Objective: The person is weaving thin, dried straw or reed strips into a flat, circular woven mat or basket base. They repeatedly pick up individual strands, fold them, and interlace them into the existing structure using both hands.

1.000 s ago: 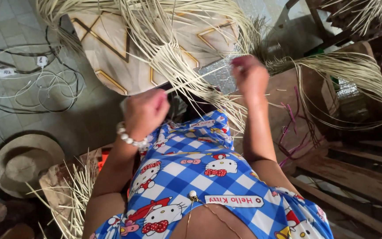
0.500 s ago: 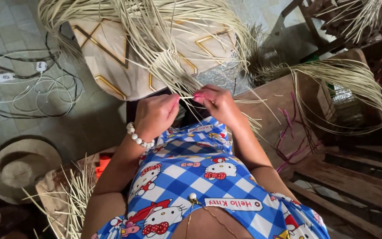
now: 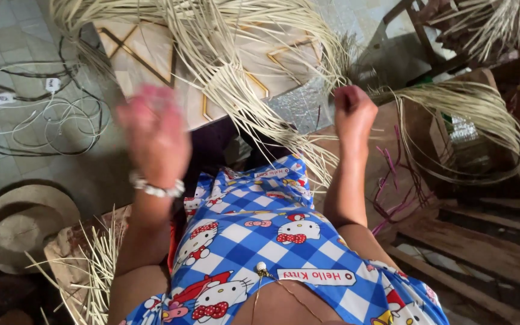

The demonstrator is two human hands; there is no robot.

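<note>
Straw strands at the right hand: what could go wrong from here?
1. The right hand is closed among the loose straw strands; a hard pull might snag or snap neighbouring ones.
2. The left hand is motion-blurred in mid-air; it could catch the strands hanging beside it.
3. White cables lie looped on the floor nearby, a possible tangle if straw falls there.

The left hand [image 3: 154, 135] is smeared by motion blur, so its fingers and grip cannot be made out. Right of it, the right hand [image 3: 351, 111] is a closed fist hiding whatever strand it holds. Above it, the straw bundle [image 3: 224, 54] is cut off by the top edge.
</note>
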